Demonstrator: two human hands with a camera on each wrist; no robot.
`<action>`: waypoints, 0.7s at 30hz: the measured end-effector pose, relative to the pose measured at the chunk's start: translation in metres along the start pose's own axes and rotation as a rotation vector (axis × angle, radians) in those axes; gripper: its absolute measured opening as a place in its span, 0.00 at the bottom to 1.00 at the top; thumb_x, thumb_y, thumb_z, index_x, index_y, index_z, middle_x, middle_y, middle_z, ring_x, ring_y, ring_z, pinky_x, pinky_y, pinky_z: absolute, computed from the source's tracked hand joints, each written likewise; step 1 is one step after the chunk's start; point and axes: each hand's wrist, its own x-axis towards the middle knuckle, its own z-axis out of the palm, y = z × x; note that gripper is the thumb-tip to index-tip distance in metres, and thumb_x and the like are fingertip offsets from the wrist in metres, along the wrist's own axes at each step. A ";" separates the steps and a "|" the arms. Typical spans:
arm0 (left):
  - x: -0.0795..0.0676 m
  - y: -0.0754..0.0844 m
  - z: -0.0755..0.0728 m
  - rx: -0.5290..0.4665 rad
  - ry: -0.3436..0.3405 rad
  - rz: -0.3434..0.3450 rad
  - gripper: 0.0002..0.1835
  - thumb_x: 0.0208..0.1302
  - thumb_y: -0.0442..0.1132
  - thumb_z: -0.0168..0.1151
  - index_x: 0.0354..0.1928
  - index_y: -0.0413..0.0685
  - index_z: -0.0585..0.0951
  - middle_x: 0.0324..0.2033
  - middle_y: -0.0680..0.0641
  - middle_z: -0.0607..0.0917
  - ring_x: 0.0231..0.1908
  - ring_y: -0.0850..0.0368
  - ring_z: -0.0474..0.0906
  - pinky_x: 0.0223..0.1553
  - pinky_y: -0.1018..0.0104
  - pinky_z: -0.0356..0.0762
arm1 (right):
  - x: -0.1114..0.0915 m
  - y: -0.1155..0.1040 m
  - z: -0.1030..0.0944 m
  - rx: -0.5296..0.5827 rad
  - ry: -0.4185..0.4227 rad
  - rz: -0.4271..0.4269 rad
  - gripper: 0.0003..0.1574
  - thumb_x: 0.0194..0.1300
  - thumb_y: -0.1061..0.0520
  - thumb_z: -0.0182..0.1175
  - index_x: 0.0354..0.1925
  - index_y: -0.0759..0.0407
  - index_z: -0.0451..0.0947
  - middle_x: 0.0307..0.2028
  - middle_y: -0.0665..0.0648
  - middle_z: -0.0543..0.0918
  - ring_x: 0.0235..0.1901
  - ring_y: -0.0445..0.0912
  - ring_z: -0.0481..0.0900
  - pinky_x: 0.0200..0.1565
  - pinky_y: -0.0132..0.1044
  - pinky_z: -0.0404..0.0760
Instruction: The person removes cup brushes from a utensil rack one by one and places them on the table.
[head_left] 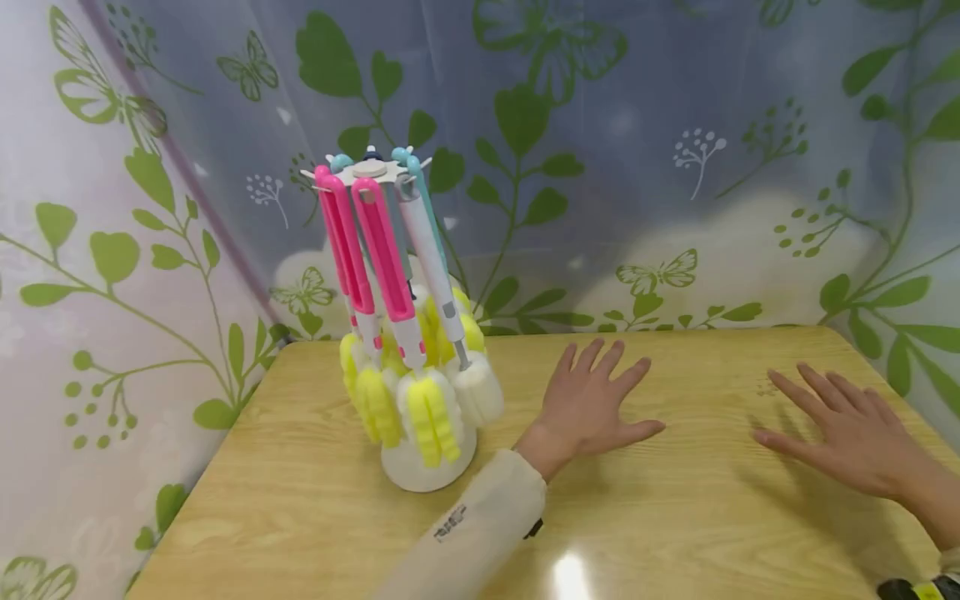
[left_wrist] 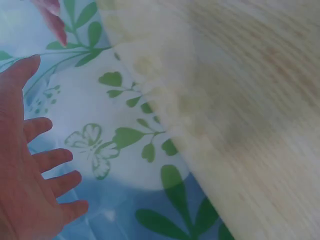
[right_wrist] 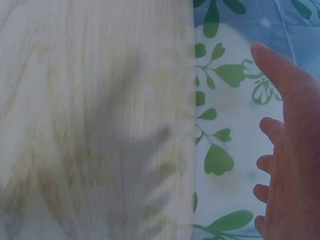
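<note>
Well, both hands are spread, fingers apart, pinching nothing: the left hand [head_left: 592, 404] fans out over the table [head_left: 712, 525], the right hand [head_left: 847, 433] mirrors it near the table's right side, with a shadow beneath. Whether any fingertip meets the wood, nobody can tell from these angles.

Close by the left wrist comes the sleeve [head_left: 480, 533], and look how near it runs to the stand [head_left: 427, 475], which is upright on the left half of the table. Touching or only beside? Impossible to say. Around its top hang brushes with pink handles [head_left: 386, 250], light-blue ones behind, and a white brush [head_left: 431, 254] leaning outward, its pale sponge [head_left: 480, 392] nearest the left hand. That's the likely trouble spot: a leftward sweep of that arm could knock the sponge, set the whole ring swinging, maybe unhook a brush. A harder bump from the sleeve might tip the stand, tall and loaded high as it is. Beyond it all, a leafy curtain [head_left: 675, 108].
</note>
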 end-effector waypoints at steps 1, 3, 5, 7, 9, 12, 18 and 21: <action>-0.001 -0.001 -0.002 -0.006 0.008 0.000 0.42 0.57 0.78 0.33 0.73 0.74 0.54 0.71 0.54 0.56 0.70 0.52 0.49 0.67 0.50 0.47 | 0.001 -0.003 -0.001 0.005 -0.003 0.000 0.58 0.62 0.31 0.53 0.76 0.48 0.34 0.72 0.73 0.38 0.65 0.77 0.38 0.56 0.71 0.23; -0.003 -0.002 -0.007 -0.014 0.020 0.002 0.41 0.58 0.77 0.34 0.73 0.74 0.55 0.71 0.53 0.57 0.70 0.52 0.50 0.67 0.51 0.49 | 0.002 -0.008 -0.002 0.007 0.002 -0.005 0.58 0.62 0.31 0.54 0.76 0.48 0.36 0.72 0.73 0.39 0.65 0.77 0.39 0.57 0.72 0.25; -0.004 -0.003 -0.011 -0.012 0.040 0.010 0.41 0.58 0.77 0.34 0.72 0.73 0.56 0.71 0.53 0.58 0.70 0.51 0.51 0.66 0.51 0.51 | 0.004 -0.012 -0.004 -0.009 0.016 -0.010 0.58 0.62 0.31 0.54 0.76 0.47 0.37 0.71 0.73 0.41 0.64 0.76 0.42 0.57 0.73 0.30; -0.005 -0.006 -0.016 0.003 0.061 0.016 0.41 0.58 0.77 0.34 0.72 0.72 0.57 0.70 0.52 0.60 0.69 0.50 0.53 0.65 0.52 0.53 | 0.007 -0.016 -0.006 -0.028 0.034 -0.020 0.58 0.61 0.31 0.55 0.76 0.47 0.38 0.71 0.73 0.42 0.64 0.76 0.44 0.57 0.74 0.34; -0.005 -0.009 -0.020 0.016 0.072 0.016 0.41 0.59 0.77 0.34 0.72 0.72 0.57 0.69 0.52 0.61 0.68 0.50 0.55 0.65 0.51 0.54 | 0.010 -0.020 -0.008 -0.040 0.050 -0.031 0.58 0.61 0.31 0.55 0.76 0.48 0.39 0.71 0.73 0.44 0.63 0.76 0.46 0.56 0.74 0.39; -0.007 -0.010 -0.028 0.025 0.079 0.012 0.41 0.59 0.76 0.35 0.72 0.71 0.57 0.69 0.51 0.61 0.68 0.49 0.55 0.65 0.50 0.53 | 0.013 -0.025 -0.011 -0.035 0.051 -0.045 0.57 0.61 0.31 0.55 0.76 0.48 0.40 0.71 0.73 0.44 0.63 0.77 0.46 0.56 0.74 0.40; -0.016 -0.008 -0.053 0.069 0.106 0.013 0.41 0.59 0.76 0.36 0.72 0.70 0.58 0.70 0.50 0.60 0.68 0.47 0.54 0.66 0.46 0.51 | 0.016 -0.038 -0.017 -0.007 0.049 -0.082 0.55 0.62 0.33 0.55 0.76 0.47 0.41 0.72 0.71 0.42 0.65 0.75 0.44 0.59 0.71 0.34; -0.024 -0.012 -0.069 0.112 0.136 0.023 0.40 0.59 0.75 0.38 0.71 0.70 0.60 0.69 0.49 0.61 0.68 0.47 0.54 0.66 0.46 0.51 | 0.019 -0.048 -0.018 0.025 0.024 -0.102 0.54 0.63 0.33 0.55 0.76 0.46 0.41 0.73 0.69 0.40 0.67 0.74 0.41 0.60 0.69 0.31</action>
